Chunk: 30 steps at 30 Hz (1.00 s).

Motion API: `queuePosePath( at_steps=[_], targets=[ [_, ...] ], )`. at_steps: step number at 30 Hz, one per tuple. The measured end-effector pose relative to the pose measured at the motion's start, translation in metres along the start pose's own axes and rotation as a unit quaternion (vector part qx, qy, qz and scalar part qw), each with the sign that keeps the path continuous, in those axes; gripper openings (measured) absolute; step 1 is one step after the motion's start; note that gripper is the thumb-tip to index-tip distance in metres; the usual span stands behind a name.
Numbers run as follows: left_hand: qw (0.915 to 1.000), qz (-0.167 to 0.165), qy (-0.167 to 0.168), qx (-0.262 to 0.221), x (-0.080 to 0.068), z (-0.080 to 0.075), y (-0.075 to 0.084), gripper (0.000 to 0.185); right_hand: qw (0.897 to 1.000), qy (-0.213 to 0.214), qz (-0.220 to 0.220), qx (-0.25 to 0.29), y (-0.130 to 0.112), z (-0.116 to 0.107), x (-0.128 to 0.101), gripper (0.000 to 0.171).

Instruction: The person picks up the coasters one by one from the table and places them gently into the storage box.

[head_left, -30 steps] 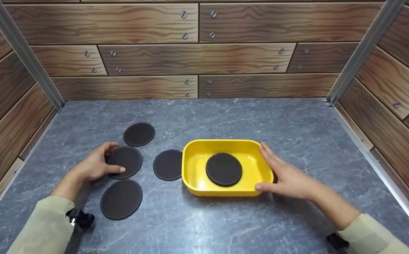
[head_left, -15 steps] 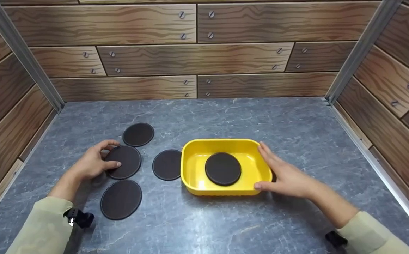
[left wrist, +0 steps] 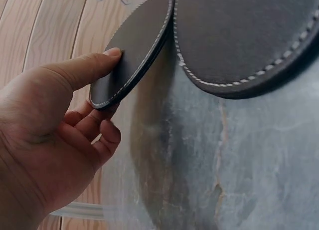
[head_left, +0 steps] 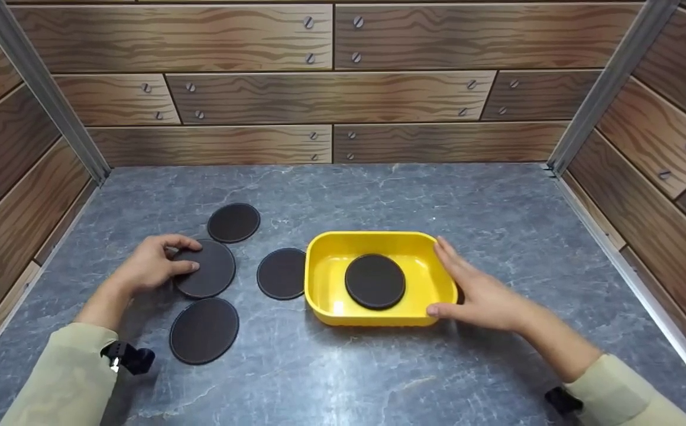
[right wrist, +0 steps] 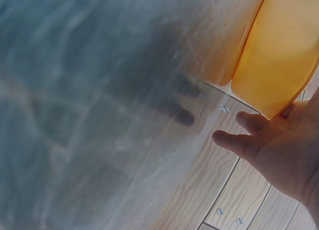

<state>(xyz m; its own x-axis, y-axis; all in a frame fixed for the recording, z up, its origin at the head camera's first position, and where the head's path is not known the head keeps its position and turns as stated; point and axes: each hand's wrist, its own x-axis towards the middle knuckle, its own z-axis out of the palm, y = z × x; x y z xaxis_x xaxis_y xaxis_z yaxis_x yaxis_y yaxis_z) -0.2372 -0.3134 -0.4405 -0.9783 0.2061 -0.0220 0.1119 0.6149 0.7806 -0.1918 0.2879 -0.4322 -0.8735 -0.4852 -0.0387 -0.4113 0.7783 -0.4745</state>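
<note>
- The left hand [head_left: 148, 267] is seen pinching the rim of a dark round coaster [head_left: 206, 269], thumb on top and curled fingers beneath; in the left wrist view the coaster's [left wrist: 132, 50] near edge is tilted up off the grey table [head_left: 343, 367].
- Part of this coaster is hidden under the thumb and fingers, and its far edge cannot be judged as touching the table or not.
- The right hand [head_left: 480, 294] is laid flat, fingers straight, against the right wall of the yellow tray [head_left: 437, 278]; nothing is gripped. In the blurred right wrist view only the tray's [right wrist: 279, 55] outer wall and some fingers [right wrist: 234, 140] are made out.
- One coaster [head_left: 375, 281] lies inside the tray; three more [head_left: 233, 222] [head_left: 282, 273] [head_left: 204, 330] lie flat on the table to its left.
- Compared with a second ago, the held coaster has been raised at the edge, while the right hand and tray are unchanged.
</note>
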Motion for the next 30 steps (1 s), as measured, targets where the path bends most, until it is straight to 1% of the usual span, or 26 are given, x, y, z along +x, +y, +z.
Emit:
queuePosePath(
  at_steps=[4,8,11,15,19,22,26,30],
  targets=[
    [0.9996,-0.014,-0.011,-0.021,-0.002,-0.003,0.005,0.037,1.000,0.003,-0.002,0.000,0.000,0.000,-0.001,0.114],
    [0.9991,-0.016,-0.022,-0.034,-0.004,-0.005,0.010,0.036,1.000,0.005,-0.004,0.002,-0.001,-0.001,-0.001,0.114],
    [0.9989,-0.016,-0.021,-0.040,-0.005,-0.006,0.013,0.037,1.000,0.005,-0.004,0.000,-0.001,-0.001,0.000,0.114],
    [0.9985,-0.012,-0.007,-0.053,-0.005,-0.006,0.018,0.038,1.000,0.005,-0.004,-0.001,0.000,-0.001,0.000,0.115],
    [0.9981,0.006,0.018,-0.059,-0.004,-0.005,0.026,0.039,1.000,0.005,-0.003,0.001,0.000,0.000,0.000,0.115],
    [0.9970,0.015,0.036,-0.066,-0.003,-0.004,0.035,0.039,1.000,0.004,-0.002,0.001,0.000,0.000,0.001,0.114],
    [0.9960,0.013,0.053,-0.071,-0.002,-0.003,0.050,0.040,1.000,0.002,0.001,0.000,0.000,0.000,0.001,0.114],
    [0.9954,0.015,0.062,-0.071,0.002,0.002,0.065,0.040,1.000,0.002,0.001,0.001,-0.001,-0.001,0.000,0.114]
  ],
)
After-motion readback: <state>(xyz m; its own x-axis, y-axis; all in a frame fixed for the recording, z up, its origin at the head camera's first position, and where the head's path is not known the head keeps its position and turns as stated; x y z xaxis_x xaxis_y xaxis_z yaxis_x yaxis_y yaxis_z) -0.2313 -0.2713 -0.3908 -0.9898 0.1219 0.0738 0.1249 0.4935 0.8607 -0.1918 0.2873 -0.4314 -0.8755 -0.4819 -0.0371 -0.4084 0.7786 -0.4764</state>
